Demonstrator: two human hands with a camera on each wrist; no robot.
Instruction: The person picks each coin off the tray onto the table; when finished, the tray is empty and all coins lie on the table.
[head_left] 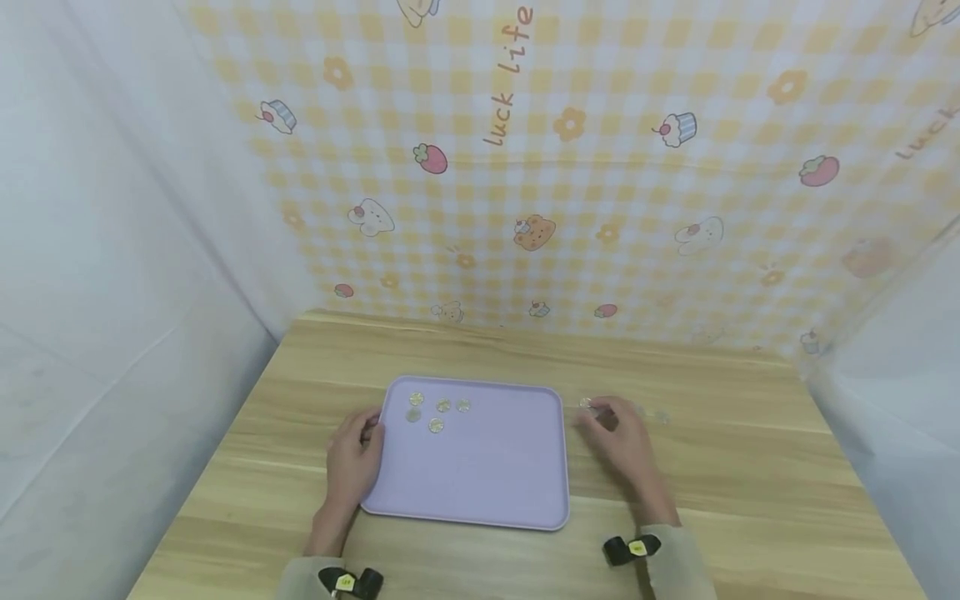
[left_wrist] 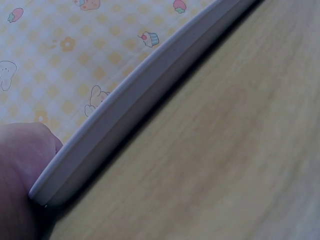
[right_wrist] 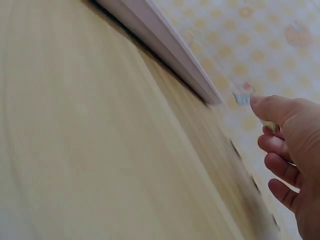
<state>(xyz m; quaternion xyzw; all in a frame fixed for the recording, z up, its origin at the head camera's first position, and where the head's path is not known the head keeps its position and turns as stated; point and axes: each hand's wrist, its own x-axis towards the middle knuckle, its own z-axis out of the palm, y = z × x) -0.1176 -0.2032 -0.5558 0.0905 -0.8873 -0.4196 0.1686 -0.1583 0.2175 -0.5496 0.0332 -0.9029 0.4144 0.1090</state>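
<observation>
A light purple tray (head_left: 487, 467) lies on the table with several coins (head_left: 437, 426) in its upper left part. My left hand (head_left: 354, 460) holds the tray's left edge; in the left wrist view part of that hand (left_wrist: 25, 157) shows against the rim, its other fingers hidden. Right of the tray, my right hand (head_left: 621, 437) is just above the table. The right wrist view shows its thumb and index finger pinching a small golden coin (right_wrist: 270, 126), the other fingers loosely bent. Near that hand a few coins (head_left: 662, 417) lie on the table.
The wooden table (head_left: 727, 483) runs back to a yellow checked cloth (head_left: 480, 200) hanging behind it. White sheets (head_left: 135, 250) hang at both sides. A small black device (head_left: 632, 549) is strapped on each wrist.
</observation>
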